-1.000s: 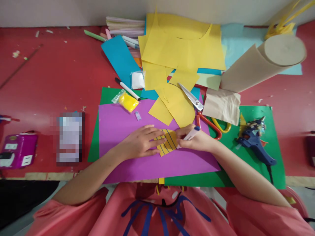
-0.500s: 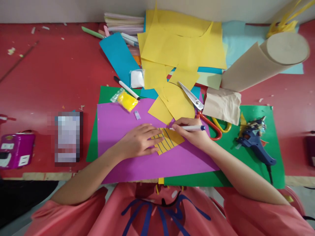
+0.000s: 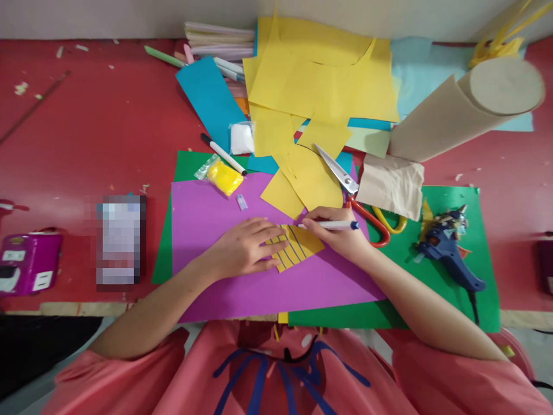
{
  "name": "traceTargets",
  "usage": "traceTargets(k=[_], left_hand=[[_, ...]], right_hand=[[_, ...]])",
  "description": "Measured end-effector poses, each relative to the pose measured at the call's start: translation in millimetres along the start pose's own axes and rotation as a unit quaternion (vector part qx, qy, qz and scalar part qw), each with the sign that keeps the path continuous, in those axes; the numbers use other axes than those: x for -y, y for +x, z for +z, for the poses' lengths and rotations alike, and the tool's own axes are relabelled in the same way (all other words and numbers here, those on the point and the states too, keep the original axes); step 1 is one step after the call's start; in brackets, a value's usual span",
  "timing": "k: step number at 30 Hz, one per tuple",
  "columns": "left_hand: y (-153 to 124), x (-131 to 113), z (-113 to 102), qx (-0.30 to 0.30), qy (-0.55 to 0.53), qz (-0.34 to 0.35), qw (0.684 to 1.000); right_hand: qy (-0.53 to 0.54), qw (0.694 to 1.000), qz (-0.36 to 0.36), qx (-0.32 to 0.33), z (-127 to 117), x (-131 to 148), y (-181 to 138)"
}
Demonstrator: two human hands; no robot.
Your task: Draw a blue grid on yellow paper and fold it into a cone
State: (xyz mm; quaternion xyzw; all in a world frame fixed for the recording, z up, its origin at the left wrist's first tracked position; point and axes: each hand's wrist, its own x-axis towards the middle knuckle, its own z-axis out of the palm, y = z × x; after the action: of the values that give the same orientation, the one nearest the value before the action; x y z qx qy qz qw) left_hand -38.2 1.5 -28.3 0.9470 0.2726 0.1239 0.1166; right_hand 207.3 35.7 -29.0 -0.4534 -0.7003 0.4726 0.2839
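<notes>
Slanted a second ago, the marker [image 3: 339, 225] now stretches crosswise, tip leftward at the top edge of the card [image 3: 296, 250]; the right hand [image 3: 343, 240] clamps it between its fingers; the left hand [image 3: 245, 248], fingers slightly apart, rests on the card.

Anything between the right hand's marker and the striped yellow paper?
Nothing visible: the marker in the right hand has its tip at the far edge of the striped yellow paper. The left hand covers only the paper's left part.
</notes>
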Motion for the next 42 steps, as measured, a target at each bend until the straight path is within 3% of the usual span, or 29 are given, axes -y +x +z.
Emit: traceTargets(k=[33, 42], left_hand=[[0.6, 1.5, 0.3, -0.007, -0.007, 0.002, 1.0], [1.5, 0.9, -0.3, -0.018, 0.006, 0.008, 1.0]], right_hand=[[-0.087, 0.981, -0.018, 0.171, -12.1, 6.5, -1.0], [-0.07, 0.979, -0.021, 0.189, -14.3, 8.0, -1.5]])
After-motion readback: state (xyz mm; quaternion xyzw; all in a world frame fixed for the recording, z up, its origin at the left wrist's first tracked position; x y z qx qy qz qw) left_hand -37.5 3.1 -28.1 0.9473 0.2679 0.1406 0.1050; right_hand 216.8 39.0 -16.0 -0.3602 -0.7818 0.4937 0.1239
